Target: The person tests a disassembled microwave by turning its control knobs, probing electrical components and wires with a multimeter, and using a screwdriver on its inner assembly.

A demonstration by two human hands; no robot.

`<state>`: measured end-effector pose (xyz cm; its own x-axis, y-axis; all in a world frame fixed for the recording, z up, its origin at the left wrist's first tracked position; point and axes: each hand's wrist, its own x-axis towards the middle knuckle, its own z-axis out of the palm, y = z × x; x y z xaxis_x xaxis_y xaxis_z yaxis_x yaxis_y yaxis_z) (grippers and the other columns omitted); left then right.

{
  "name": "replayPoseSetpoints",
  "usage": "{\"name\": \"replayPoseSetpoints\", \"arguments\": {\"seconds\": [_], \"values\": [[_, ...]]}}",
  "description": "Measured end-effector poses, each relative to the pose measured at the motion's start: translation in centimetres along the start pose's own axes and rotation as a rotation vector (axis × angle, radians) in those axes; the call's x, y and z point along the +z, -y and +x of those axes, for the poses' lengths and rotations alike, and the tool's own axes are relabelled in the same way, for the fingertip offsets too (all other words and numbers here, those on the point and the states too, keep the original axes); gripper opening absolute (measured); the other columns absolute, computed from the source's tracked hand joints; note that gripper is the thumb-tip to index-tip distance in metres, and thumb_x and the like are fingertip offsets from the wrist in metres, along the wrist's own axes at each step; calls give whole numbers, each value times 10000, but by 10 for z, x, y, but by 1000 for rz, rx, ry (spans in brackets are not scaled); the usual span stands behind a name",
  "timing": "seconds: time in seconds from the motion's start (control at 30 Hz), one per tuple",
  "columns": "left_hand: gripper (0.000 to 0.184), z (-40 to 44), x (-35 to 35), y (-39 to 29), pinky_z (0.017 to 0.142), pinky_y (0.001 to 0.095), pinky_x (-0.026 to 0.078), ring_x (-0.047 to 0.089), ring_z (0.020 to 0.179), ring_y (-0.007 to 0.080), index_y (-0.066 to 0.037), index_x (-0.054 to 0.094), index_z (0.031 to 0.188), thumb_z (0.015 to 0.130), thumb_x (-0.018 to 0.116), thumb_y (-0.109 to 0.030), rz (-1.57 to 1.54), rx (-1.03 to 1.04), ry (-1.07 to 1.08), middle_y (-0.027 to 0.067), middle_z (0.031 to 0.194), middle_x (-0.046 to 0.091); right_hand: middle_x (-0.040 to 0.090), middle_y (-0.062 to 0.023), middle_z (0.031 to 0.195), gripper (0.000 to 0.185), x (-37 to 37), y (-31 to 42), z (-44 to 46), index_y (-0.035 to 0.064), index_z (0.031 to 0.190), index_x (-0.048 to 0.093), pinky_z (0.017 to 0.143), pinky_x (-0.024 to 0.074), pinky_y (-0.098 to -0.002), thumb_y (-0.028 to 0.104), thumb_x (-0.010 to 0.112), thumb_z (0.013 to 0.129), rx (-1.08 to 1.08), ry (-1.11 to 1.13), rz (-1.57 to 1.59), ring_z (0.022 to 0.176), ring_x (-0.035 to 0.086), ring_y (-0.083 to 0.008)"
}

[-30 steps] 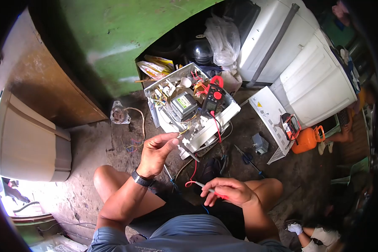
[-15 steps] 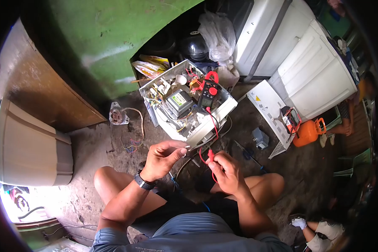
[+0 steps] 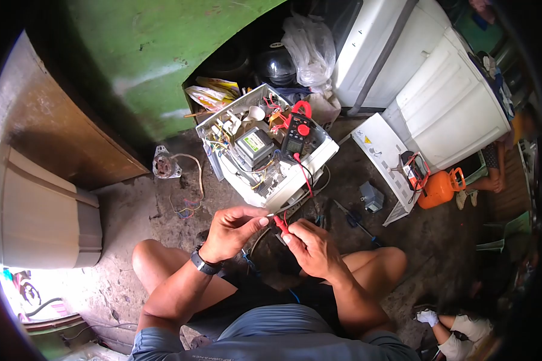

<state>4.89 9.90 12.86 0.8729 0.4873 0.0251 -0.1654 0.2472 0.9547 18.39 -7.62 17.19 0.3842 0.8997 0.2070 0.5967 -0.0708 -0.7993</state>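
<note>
My left hand (image 3: 232, 233), with a watch on the wrist, pinches a small pale item too small to make out. Close to its fingertips, my right hand (image 3: 313, 248) grips a red probe (image 3: 280, 225), whose tip points at the pinched item; whether they touch I cannot tell. Beyond my hands lies an open white appliance (image 3: 310, 170) with a grey metal transformer (image 3: 254, 148) and loose wires inside. A red and black clamp meter (image 3: 297, 133) rests on it, a red lead plugged into its lower end.
White perforated panel (image 3: 384, 157) and orange gas tank (image 3: 442, 190) at right; grey metal block (image 3: 371, 197) and screwdriver (image 3: 358, 225) on the floor. A motor part (image 3: 165, 163) with wires lies left. Another person's legs (image 3: 495, 171) show far right.
My right hand has come up and left, bringing the red probe to my left fingertips. The probe now points up-left. My left hand has moved slightly down and right.
</note>
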Motion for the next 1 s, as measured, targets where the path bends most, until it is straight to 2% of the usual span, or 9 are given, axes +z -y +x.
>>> {"name": "replayPoseSetpoints", "arguments": {"seconds": [0.33,0.4,0.63,0.7,1.0], "values": [[161,2,1,0,862,254,531,655,939,94,-4,720,1071,912,705,-13,-14,2,-10,61,1018,738,568,-158,836,95,3,-3,-1,10,973,588,630,466,-408,101,611,955,22,-17,66,701,576,-346],[160,2,1,1,862,254,531,655,941,95,-5,721,1071,911,706,-14,-11,5,-10,61,1019,738,559,-121,792,107,6,-6,-1,6,934,613,605,448,-354,107,601,965,-21,-50,53,657,556,-259],[157,2,3,1,809,248,529,660,904,98,-11,722,1066,910,704,-10,1,18,-21,69,1022,733,545,-119,775,128,8,-8,-2,5,912,599,594,430,-366,119,593,971,-38,-62,60,635,530,-264],[160,2,3,2,814,250,530,660,905,98,-10,722,1068,909,706,-13,-5,24,-26,67,1019,734,556,-158,812,103,6,-5,0,-2,954,577,631,457,-406,98,604,958,6,-6,72,696,566,-340],[164,3,2,2,827,253,534,664,912,101,-7,721,1074,911,709,-25,-6,-6,-33,65,1016,737,544,-164,807,105,9,-12,1,2,930,563,628,447,-410,97,595,959,-8,16,85,701,559,-345]]}}
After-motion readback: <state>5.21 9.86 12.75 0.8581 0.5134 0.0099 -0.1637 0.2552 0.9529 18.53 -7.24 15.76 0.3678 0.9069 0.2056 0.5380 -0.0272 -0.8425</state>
